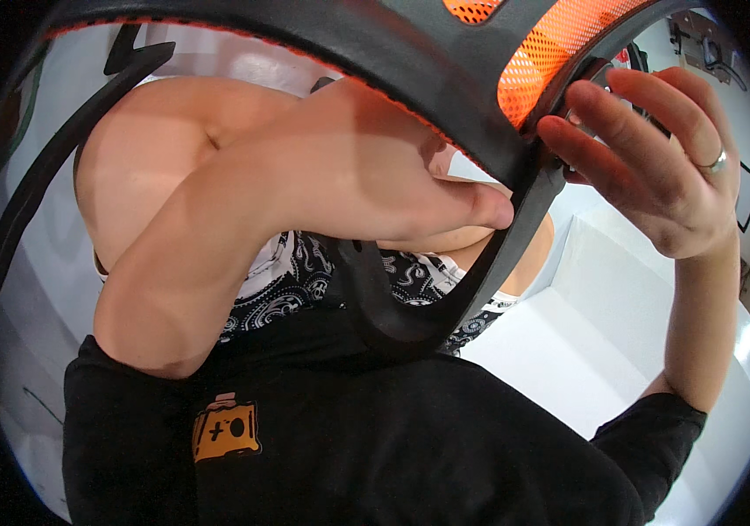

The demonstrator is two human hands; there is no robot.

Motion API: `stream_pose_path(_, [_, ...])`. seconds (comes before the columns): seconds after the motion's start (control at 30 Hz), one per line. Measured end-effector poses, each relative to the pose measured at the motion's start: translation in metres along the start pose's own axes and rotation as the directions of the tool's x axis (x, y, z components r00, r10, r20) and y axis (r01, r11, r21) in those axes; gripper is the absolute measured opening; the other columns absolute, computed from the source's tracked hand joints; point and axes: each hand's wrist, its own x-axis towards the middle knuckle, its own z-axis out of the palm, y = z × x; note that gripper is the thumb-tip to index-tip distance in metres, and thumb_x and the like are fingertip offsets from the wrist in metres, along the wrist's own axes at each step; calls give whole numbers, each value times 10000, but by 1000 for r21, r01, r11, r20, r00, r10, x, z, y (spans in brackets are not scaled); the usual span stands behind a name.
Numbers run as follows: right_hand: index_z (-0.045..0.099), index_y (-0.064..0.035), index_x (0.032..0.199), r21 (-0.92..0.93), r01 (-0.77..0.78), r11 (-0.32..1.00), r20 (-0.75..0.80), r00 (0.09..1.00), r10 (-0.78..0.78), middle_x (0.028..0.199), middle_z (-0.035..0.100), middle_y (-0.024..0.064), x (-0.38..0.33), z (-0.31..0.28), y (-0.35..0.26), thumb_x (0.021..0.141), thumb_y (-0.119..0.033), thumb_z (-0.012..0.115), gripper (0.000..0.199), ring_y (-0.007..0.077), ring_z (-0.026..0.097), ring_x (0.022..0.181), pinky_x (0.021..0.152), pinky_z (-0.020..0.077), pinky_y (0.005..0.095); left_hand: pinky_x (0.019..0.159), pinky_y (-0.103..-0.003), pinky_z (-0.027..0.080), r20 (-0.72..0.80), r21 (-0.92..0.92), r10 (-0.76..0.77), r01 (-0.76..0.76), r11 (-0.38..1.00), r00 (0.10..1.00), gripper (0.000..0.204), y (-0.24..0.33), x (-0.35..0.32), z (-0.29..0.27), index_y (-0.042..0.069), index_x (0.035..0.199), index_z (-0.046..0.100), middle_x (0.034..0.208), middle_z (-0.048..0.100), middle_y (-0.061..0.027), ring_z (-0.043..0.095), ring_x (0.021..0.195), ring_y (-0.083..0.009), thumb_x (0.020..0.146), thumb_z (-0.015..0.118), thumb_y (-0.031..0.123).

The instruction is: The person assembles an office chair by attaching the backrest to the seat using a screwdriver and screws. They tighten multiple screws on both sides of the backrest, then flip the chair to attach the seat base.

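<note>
A large curved black frame with orange mesh panels (559,53), resembling a chair back, spans the top of the head view. From it a smooth black bar (471,285) bends down and hooks round over my lap. My left hand (410,193) comes across from the left and grips this bar, its thumb pressed on the near side. The frame hides most of its fingers. At the upper right my right hand (647,149), with a silver ring, has its fingers bent against the frame's right edge. A small dark piece shows by those fingertips; its kind is unclear.
My bare legs (156,131) and black-and-white patterned shorts (283,289) are under the frame. Another black curved bar (42,167) stands at the left. White box-like surfaces (603,298) lie to the right. Dark items hang on the far right wall.
</note>
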Motion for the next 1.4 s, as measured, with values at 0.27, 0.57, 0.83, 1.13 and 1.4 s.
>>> stream_pose_path(0.27, [667, -175, 834, -87, 129, 988, -4, 992, -130, 989, 646, -72, 2, 2, 0, 590, -135, 706, 250, 183, 548, 897, 731, 412, 407, 725, -275, 495, -65, -37, 43, -46, 998, 997, 290, 1, -5, 3, 43, 969, 666, 874, 670, -51, 621, 814, -132, 717, 762, 152])
stream_pose_path(0.57, [651, -167, 757, -237, 153, 959, -13, 987, -161, 874, 628, -38, -11, 7, 4, 561, -209, 719, 211, 158, 539, 732, 822, 378, 492, 751, -280, 484, -126, -4, 269, -271, 963, 955, 263, -13, -4, 5, 56, 960, 683, 891, 672, -59, 628, 830, -156, 734, 750, 174])
stream_pose_path(0.83, [619, -130, 766, -52, -212, 976, -150, 968, 202, 794, 587, -13, -20, 22, -19, 588, -354, 703, 298, 139, 513, 618, 680, 370, 367, 665, -262, 489, -102, -115, 289, -300, 947, 952, 175, -16, -2, 6, 18, 883, 661, 788, 660, -54, 616, 714, -130, 759, 717, 129])
stream_pose_path(1.13, [594, -135, 776, -17, -228, 973, -211, 953, 220, 872, 586, -1, -23, 31, -21, 633, -381, 665, 294, 165, 536, 710, 701, 410, 361, 843, -301, 448, -253, -103, 503, -540, 835, 826, 398, -10, -1, 6, -27, 1048, 600, 986, 643, -99, 591, 937, -177, 735, 745, 172])
stream_pose_path(1.4, [550, -142, 759, -218, -96, 971, -101, 992, 75, 708, 497, -16, -21, 32, -18, 686, -435, 618, 310, 146, 490, 602, 753, 354, 402, 799, -284, 463, -88, -271, 306, -319, 908, 948, 361, -11, -6, 0, -20, 1037, 604, 969, 642, -95, 595, 902, -162, 759, 724, 177])
